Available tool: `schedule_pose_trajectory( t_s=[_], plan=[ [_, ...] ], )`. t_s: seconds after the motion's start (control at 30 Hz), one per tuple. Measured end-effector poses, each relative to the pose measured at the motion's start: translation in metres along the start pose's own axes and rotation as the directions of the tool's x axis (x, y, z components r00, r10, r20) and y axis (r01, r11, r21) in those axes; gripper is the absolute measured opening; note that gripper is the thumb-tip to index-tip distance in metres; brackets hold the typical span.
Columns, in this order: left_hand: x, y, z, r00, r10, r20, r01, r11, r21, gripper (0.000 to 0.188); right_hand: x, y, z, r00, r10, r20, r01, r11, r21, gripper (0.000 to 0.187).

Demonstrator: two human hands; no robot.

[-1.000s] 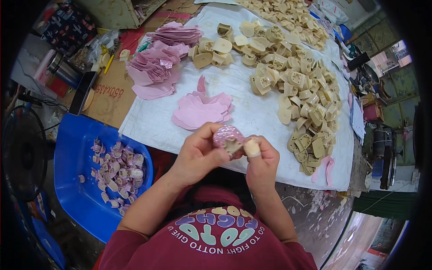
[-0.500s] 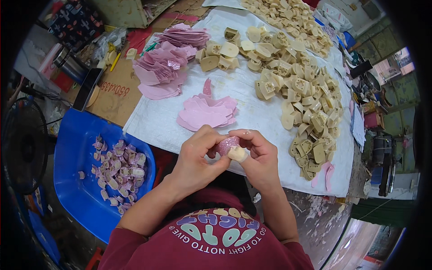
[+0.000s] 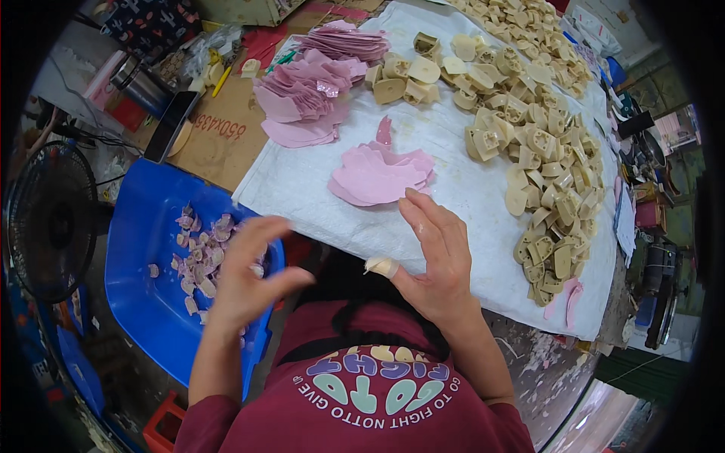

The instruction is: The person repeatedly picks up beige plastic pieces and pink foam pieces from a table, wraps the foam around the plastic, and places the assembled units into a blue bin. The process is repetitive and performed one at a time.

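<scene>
My left hand (image 3: 249,268) hovers over the right side of a blue plastic tub (image 3: 140,226), its thumb spread from the fingers and nothing visible in it. Inside the tub lie many small pink-wrapped heel-shaped pieces (image 3: 204,257), some hidden by my hand. At the table's front edge my right hand (image 3: 442,260) is open and empty, with a pale wrap on its thumb (image 3: 383,266). Just beyond its fingertips is a loose stack of pink sheet cut-outs (image 3: 377,177). A narrow glittery pink strip (image 3: 384,130) points away from that stack.
Beige moulded heel-shaped pieces (image 3: 559,174) are heaped along the right of the white cloth (image 3: 294,192). Taller stacks of pink cut-outs (image 3: 302,94) stand far left. Beyond the tub are a phone (image 3: 172,124), a steel flask (image 3: 142,81) and a black fan (image 3: 53,219).
My hands have parted, and the glittery pink piece between them is no longer in them. The left hand moved left to the tub and opened. My view has shifted slightly.
</scene>
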State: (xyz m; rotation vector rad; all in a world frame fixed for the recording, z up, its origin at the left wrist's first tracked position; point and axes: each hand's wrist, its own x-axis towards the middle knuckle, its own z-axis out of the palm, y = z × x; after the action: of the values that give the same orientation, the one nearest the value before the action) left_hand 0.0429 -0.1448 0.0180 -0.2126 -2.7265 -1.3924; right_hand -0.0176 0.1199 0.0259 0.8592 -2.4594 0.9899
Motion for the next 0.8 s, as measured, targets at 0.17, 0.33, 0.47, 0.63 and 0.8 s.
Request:
schedule_pose_trajectory(
  t_s=[0.17, 0.33, 0.47, 0.63, 0.8],
  plan=[
    [0.027, 0.049, 0.045, 0.965, 0.224, 0.136, -0.181, 0.945, -0.271, 0.034, -0.007, -0.007, -0.006, 1.000, 0.009, 0.014, -0.008, 1.000, -0.022, 0.066],
    [0.027, 0.052, 0.054, 0.964, 0.210, 0.164, -0.134, 0.914, -0.383, 0.015, -0.017, -0.006, -0.014, 0.992, 0.021, 0.122, -0.018, 1.000, -0.023, 0.061],
    [0.017, 0.047, 0.051, 0.930, 0.036, 0.365, 0.174, 0.834, -0.524, 0.008, -0.020, -0.008, -0.021, 0.962, -0.016, 0.271, 0.009, 1.000, 0.028, 0.057],
    [0.008, 0.050, 0.066, 0.951, 0.008, 0.308, 0.181, 0.796, -0.578, 0.006, -0.029, -0.003, -0.026, 0.944, -0.042, 0.326, 0.018, 0.997, 0.076, 0.052],
    [0.002, 0.054, 0.070, 0.990, -0.067, 0.127, 0.125, 0.835, -0.536, 0.009, -0.036, -0.002, -0.032, 0.920, -0.033, 0.389, -0.017, 0.992, 0.125, 0.051]
  ],
)
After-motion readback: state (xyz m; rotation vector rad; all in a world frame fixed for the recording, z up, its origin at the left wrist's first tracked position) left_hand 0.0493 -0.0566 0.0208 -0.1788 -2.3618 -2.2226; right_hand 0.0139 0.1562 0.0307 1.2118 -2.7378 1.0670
